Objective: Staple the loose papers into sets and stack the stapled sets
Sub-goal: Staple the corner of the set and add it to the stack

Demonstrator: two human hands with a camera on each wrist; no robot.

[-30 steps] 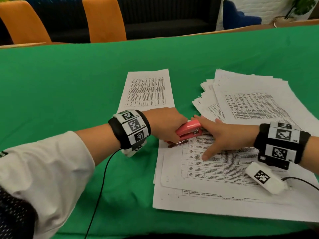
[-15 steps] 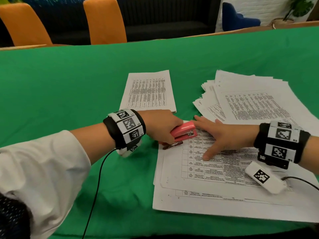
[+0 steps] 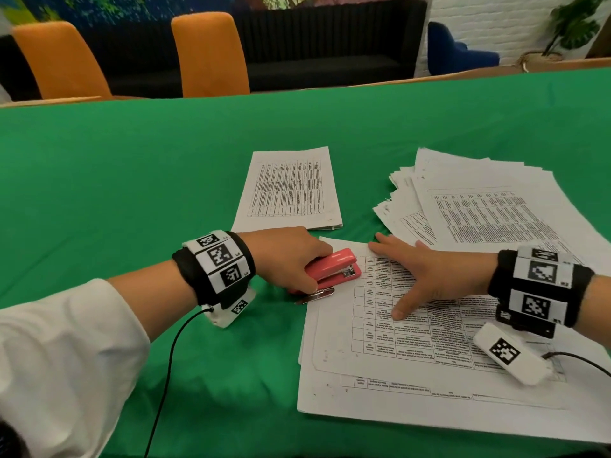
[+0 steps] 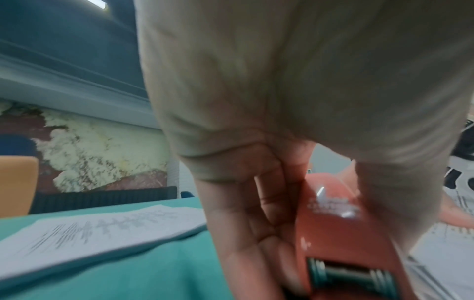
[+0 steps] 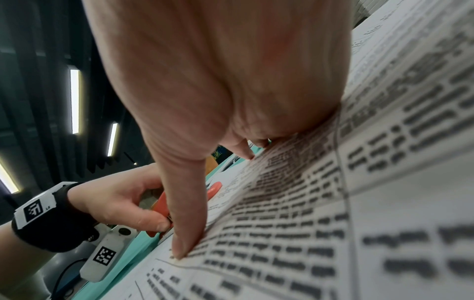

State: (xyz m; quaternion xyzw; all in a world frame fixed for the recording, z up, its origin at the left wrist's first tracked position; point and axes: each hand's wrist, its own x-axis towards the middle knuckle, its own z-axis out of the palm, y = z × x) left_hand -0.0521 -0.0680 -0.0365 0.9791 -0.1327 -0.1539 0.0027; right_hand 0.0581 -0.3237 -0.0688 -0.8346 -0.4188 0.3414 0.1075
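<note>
My left hand (image 3: 291, 259) grips a pink stapler (image 3: 330, 271) at the top-left corner of a near set of printed papers (image 3: 413, 352). The stapler's mouth stands slightly open over that corner, and its metal base pokes out below. In the left wrist view my fingers (image 4: 246, 223) curl round the stapler (image 4: 338, 233). My right hand (image 3: 426, 276) lies flat on the same papers with fingers spread, thumb tip pressing the sheet (image 5: 179, 251). A flat set of papers (image 3: 287, 190) lies farther back, left of centre.
A loose, fanned heap of printed sheets (image 3: 489, 206) lies at the right on the green tablecloth (image 3: 132, 180). Two orange chairs (image 3: 211, 54) stand beyond the far table edge. Cables run from both wrist cameras toward the near edge.
The left hand has drawn the stapler a little to the left, off the paper corner, and its top has lifted. The right hand stays pressed on the papers.
</note>
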